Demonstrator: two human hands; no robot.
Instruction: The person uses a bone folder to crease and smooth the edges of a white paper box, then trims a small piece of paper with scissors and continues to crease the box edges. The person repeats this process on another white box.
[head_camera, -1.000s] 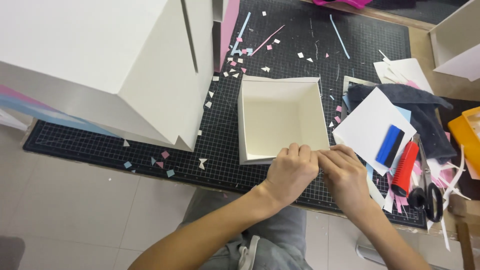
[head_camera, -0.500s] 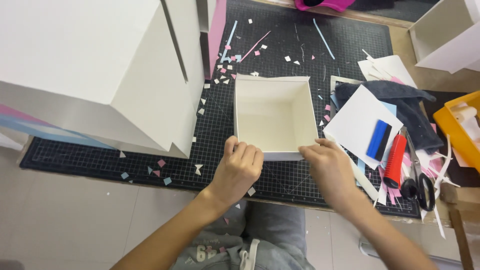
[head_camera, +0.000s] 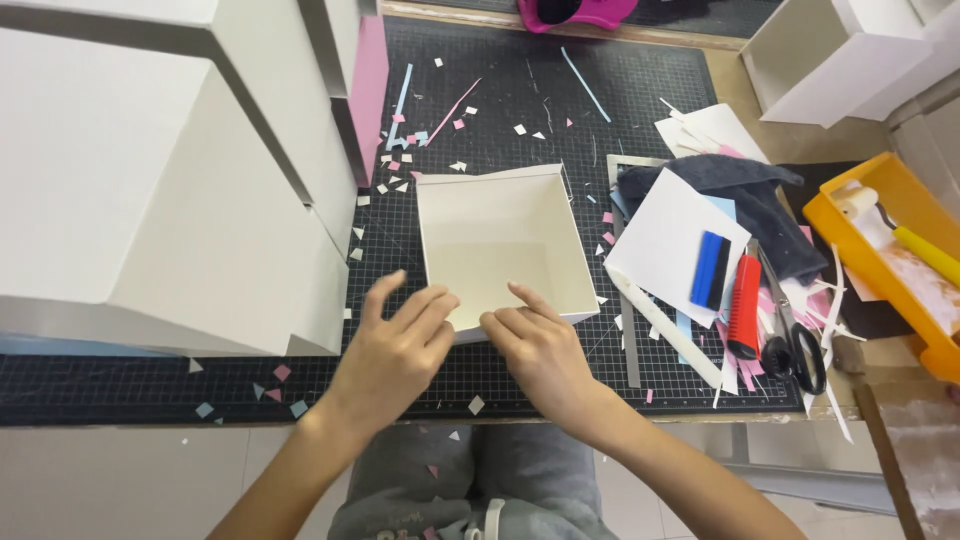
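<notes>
Black gridded cutting mat (head_camera: 520, 90) covers the bench, strewn with paper scraps. Left of the open white paper box (head_camera: 500, 245) stand large white cardboard forms (head_camera: 150, 200). At the box's near wall the left hand (head_camera: 395, 350) and right hand (head_camera: 535, 355) sit side by side, fingers loosely spread and touching that wall, gripping nothing. Right of the box lie white sheets (head_camera: 665, 235), a blue squeegee (head_camera: 711, 270), a red knife (head_camera: 743, 306), scissors (head_camera: 795, 345) and an orange tray (head_camera: 905, 205).

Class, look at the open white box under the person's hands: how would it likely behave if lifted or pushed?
The open white box looks thin-walled and empty, so probably light. Its walls may flex under the left hand and right hand. Flat-bottomed on the cutting mat, it should slide, not roll.
</notes>
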